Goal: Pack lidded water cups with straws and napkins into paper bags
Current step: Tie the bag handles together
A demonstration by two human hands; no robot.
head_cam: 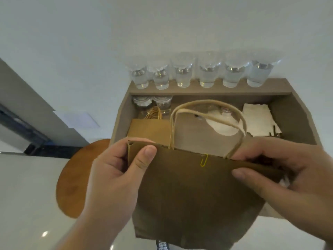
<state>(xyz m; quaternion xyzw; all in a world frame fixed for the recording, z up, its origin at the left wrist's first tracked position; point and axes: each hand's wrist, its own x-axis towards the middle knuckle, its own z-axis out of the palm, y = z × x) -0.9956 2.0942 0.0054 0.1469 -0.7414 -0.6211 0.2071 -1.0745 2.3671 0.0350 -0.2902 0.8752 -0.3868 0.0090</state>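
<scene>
both hands (115,166) (281,166) pinch the clipped paper bag (189,186) by its top edge — light, creasable paper, better carried by the handles (207,112).

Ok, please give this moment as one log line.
left hand: pinches bag top | right hand: pinches bag top | clip: on edge | cups: six on shelf

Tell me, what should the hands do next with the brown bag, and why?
Probably set the paper bag down to one side and let go. Its top edge is pressed flat and a yellow paper clip pins it shut, with the left hand and right hand both pinching that edge, so it looks finished. More water cups wait on the shelf behind.
</scene>
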